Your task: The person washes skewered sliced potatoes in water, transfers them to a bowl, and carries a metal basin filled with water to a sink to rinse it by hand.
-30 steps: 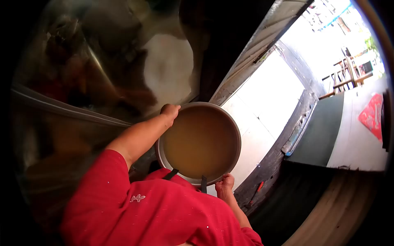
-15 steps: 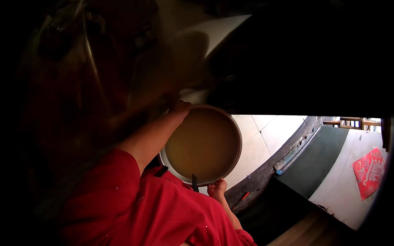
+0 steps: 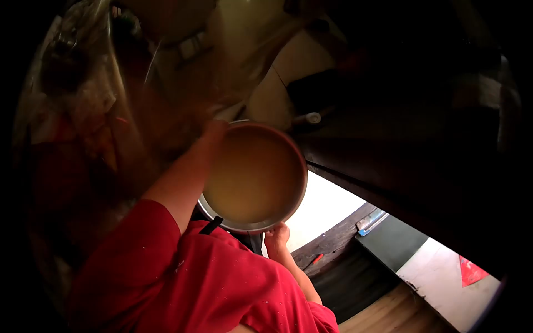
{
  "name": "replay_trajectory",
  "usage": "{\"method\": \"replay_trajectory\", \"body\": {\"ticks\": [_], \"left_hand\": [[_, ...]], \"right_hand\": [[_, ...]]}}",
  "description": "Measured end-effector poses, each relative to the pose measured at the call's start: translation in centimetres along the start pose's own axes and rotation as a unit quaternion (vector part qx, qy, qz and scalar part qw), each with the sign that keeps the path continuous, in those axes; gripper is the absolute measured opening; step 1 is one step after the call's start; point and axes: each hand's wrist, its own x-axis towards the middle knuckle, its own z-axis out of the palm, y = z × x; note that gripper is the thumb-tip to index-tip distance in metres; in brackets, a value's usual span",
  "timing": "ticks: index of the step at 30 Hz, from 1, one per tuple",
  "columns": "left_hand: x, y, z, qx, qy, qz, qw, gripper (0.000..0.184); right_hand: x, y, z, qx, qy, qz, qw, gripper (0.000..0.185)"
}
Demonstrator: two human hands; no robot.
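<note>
A wide round metal basin with cloudy, yellowish-brown contents is held out in front of my red shirt. On its far left side, my left hand is closed at the rim, dim and somewhat blurred. Lower down, my right hand grips the near right edge from outside and below, fingers curled. Both bare forearms come out of short red sleeves. A black strap lies against the shirt just below the basin.
To the right, bright floor meets a dark worn ledge bearing a small red object. Beyond are a green-and-white surface and red printed paper. A pale cylinder end shows in the shadow above.
The basin and both hands have shifted left and slightly up in view. The scene has turned, with the bright floor and red paper lower and more covered by the dark edge.
</note>
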Motion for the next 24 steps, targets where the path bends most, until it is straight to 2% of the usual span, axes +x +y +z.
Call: {"method": "replay_trajectory", "body": {"ticks": [3,4,6,7,9,10,11,13,14,15,16,17,18,20,21,22,24], "left_hand": [[0.2,1.4,-3.4,-0.185,-0.014,-0.072,0.98,0.023],[0.0,1.4,-4.6,-0.233,-0.012,-0.086,0.969,0.023],[-1.2,1.2,-6.3,-0.308,0.005,-0.094,0.947,0.023],[-1.2,0.0,-5.9,-0.331,0.047,-0.063,0.94,0.023],[-1.1,-1.9,-5.8,-0.379,0.166,0.035,0.91,0.025],[4.2,-2.0,-6.5,-0.347,0.096,0.061,0.931,0.026],[4.0,-2.0,-7.5,-0.316,0.038,0.094,0.943,0.028],[3.3,-1.5,-8.7,-0.498,-0.01,-0.121,0.858,0.026],[2.6,-1.3,-8.9,-0.505,-0.01,-0.12,0.855,0.026],[2.0,-1.2,-9.3,-0.481,0.043,-0.069,0.873,0.026],[1.7,-1.3,-9.8,-0.45,0.095,-0.014,0.888,0.026],[2.6,-1.8,-10.9,-0.462,0.102,-0.024,0.881,0.027],[3.9,-2.7,-11.2,-0.471,0.107,-0.032,0.875,0.028],[5.2,-4.3,-12.2,-0.475,0.133,-0.019,0.87,0.03],[4.4,-3.9,-12.4,-0.531,0.08,-0.071,0.841,0.03],[3.4,-3.0,-13.4,-0.58,0.03,-0.121,0.805,0.031],[0.6,-0.7,-14.5,-0.57,0.088,-0.166,0.8,0.031]], "right_hand": [[1.3,-2.0,2.4,-0.141,-0.005,-0.103,0.985,0.006],[0.6,-3.9,3.8,-0.165,0.007,-0.102,0.981,0.005],[-3.0,-9.0,7.3,-0.118,0.056,-0.022,0.991,0.005],[-5.5,-13.5,10.3,0.05,0.114,0.084,0.989,0.005],[-7.0,-15.6,11.2,0.047,0.083,0.069,0.993,0.004],[-3.4,-16.8,15.3,0.041,0.081,0.06,0.994,0.004],[-4.4,-19.0,16.9,0.015,0.105,0.068,0.992,0.003],[-0.8,-18.9,16.4,0.024,0.115,0.07,0.991,0.003],[2.9,-17.5,15.0,-0.069,0.097,0.044,0.992,0.022],[5.3,-17.3,14.4,-0.066,0.093,0.04,0.993,0.022],[7.3,-17.1,14.4,-0.162,0.052,-0.003,0.985,0.021],[9.3,-17.0,15.3,-0.251,0.013,-0.047,0.967,0.02],[8.9,-18.1,17.3,-0.274,0.019,-0.082,0.958,0.02],[4.6,-22.7,23.1,-0.217,0.1,-0.106,0.965,0.021],[3.6,-24.2,24.8,-0.219,0.125,-0.125,0.96,0.021],[5.1,-24.3,25.6,-0.278,0.154,-0.164,0.934,0.023],[5.5,-26.0,28.6,-0.277,0.144,-0.135,0.941,0.024]]}}
